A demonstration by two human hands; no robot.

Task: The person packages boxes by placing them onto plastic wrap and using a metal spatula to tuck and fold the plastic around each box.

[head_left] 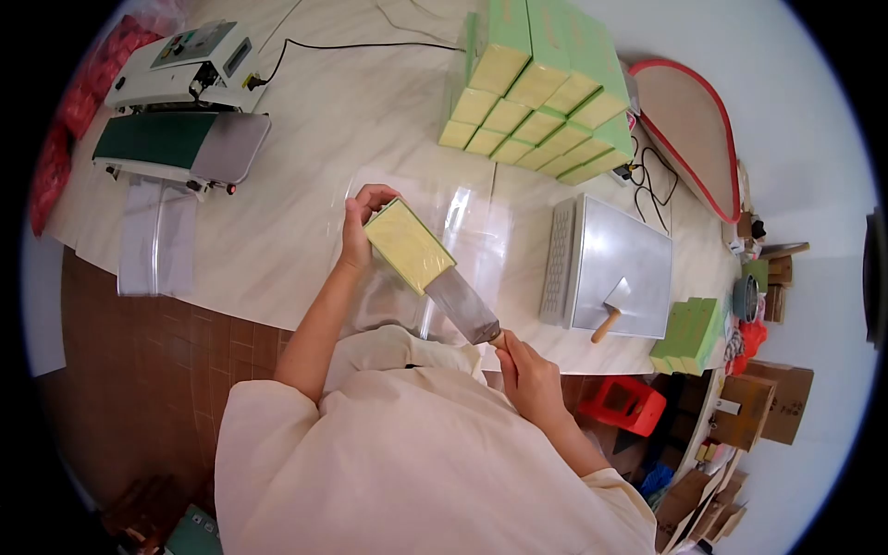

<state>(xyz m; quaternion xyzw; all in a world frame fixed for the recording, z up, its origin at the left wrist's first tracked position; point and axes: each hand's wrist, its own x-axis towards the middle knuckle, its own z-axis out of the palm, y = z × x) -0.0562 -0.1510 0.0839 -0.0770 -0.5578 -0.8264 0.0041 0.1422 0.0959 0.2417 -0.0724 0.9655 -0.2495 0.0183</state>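
Observation:
My left hand (366, 215) is wrapped round the upper end of a yellow box (408, 246) with green edges, held tilted over the table. Shiny creases on its face look like clear film. In my right hand (532, 375) is the wooden handle of a scraper with a flat metal blade (459, 302). The blade's far end meets the lower end of the box; whether it presses on it or slides under the film, I cannot tell. Beneath both hands lie clear plastic sheets or bags (481, 222) on the pale table.
Several green-and-yellow boxes (532, 88) are stacked at the back. A metal case (629, 268) with a second scraper (618, 303) on it stands right, near more green boxes (686, 335). A machine with a green belt (153, 139) sits at left, its black cable (361, 46) crossing the table.

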